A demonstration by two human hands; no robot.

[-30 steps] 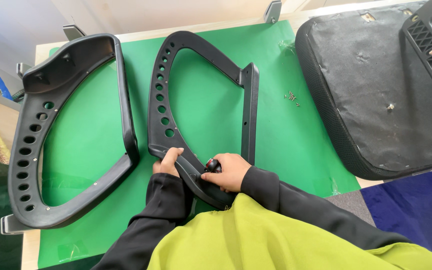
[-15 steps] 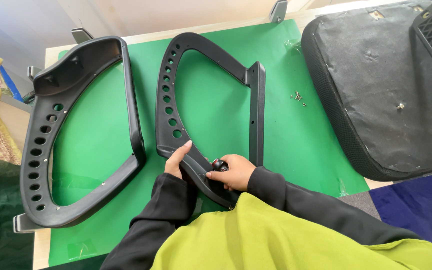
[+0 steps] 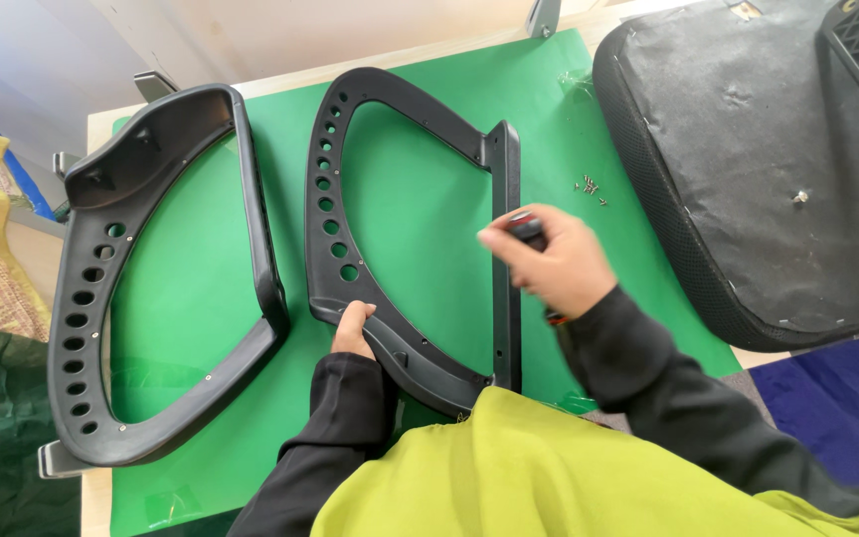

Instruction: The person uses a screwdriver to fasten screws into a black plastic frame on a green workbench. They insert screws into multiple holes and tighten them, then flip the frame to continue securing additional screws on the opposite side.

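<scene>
1. Spare armrest frame (image 3: pixel 151 288) lies far left on green mat (image 3: pixel 410 209), untouched.
2. My left hand (image 3: pixel 353 330) stays clamped on 2nd frame (image 3: pixel 335 229), mid-mat.
3. My right hand (image 3: pixel 552 264) has lifted off frame's lower end, fist closed round small black tool (image 3: pixel 526 229), now nearer screws (image 3: pixel 589 187) — prob. fetching one.

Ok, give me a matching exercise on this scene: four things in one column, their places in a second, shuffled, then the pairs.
Things:
1. left hand
2. right hand
3. small screws
4. seat cushion

Places:
A. loose on the green mat, between the frame and the cushion
B. gripping the lower edge of the middle armrest frame
C. upside down at the table's right end
D. raised over the frame's straight bar, holding a small dark tool

Pairs: 1-B, 2-D, 3-A, 4-C
</scene>
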